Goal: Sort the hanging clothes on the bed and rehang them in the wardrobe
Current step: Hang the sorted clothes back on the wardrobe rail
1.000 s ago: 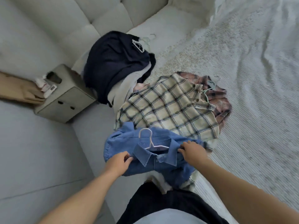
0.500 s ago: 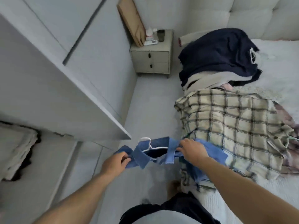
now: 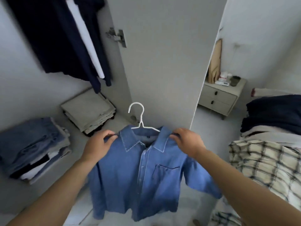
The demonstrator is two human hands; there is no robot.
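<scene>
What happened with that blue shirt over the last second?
Both hands, left hand and right hand, lifted the blue denim shirt off the bed and swung it toward the open wardrobe, where it now hangs full length on its white hanger. Their grip on the shoulders stayed; the plaid shirt stayed on the bed.

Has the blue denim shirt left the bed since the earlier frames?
Yes. The blue denim shirt, gripped at both shoulders by the left hand and right hand, now hangs off the bed, facing the wardrobe door.
</scene>
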